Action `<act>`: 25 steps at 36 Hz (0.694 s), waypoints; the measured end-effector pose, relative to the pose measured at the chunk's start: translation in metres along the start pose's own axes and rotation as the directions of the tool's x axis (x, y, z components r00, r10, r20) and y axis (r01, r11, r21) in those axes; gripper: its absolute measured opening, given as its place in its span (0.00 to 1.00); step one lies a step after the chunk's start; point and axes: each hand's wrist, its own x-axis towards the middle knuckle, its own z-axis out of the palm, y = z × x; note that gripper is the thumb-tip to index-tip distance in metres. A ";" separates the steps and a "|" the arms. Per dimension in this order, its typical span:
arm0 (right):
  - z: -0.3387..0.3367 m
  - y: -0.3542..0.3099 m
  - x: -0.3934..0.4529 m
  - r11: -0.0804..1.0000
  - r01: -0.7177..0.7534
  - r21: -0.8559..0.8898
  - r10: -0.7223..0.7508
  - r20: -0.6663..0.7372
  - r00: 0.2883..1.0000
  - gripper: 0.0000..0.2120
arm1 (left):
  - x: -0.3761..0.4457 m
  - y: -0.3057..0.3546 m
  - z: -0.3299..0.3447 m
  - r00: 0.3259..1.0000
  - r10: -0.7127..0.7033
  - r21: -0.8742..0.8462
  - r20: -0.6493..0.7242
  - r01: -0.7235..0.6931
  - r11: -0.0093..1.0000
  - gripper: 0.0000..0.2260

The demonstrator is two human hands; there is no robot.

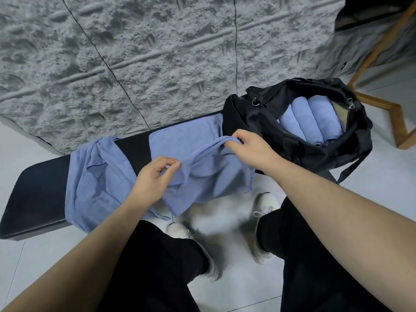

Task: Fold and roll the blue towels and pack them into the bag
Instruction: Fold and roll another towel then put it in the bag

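Landmark taken: the black bag (346,152), standing open at one end of the dark desk (40,194).

Blue towel in hand (216,176): spread on the desk just beside the bag, its near part hanging over the desk edge toward the floor. The left hand (153,179) pinches one point of a lifted edge between thumb and fingers; the right hand (249,145), nearer the bag, has its fingers curled round the same edge. Judged purpose: raising the edge evenly at two points to carry it over for a fold.

Second blue towel (96,183): crumpled on the desk, farther from the bag, apparently awaiting its turn.

Rolled towels (310,122): lying side by side inside the bag, mouth held wide for loading.

Not established: the count of rolls, as the bag's rim covers their ends; the towel's far corner, hidden behind the bag's side; the left fingertips, partly buried in cloth.
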 end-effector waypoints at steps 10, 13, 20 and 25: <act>0.010 -0.009 -0.002 0.999 0.038 -0.033 -0.031 0.182 0.983 0.10 | 0.010 -0.009 -0.006 0.979 -0.128 0.046 -0.160 0.137 0.990 0.06; 0.011 -0.013 -0.004 0.998 0.035 -0.045 -0.025 0.202 0.979 0.08 | 0.010 -0.010 -0.005 0.973 -0.172 0.004 -0.152 0.175 0.985 0.06; 0.009 -0.013 0.002 0.998 0.013 -0.057 -0.003 0.174 0.985 0.07 | 0.011 -0.009 -0.007 0.983 -0.166 -0.063 -0.083 0.161 0.985 0.18; 0.014 -0.010 0.013 0.995 0.049 -0.089 -0.042 0.069 0.997 0.02 | 0.014 -0.012 -0.014 0.994 -0.099 -0.145 0.052 0.105 0.984 0.25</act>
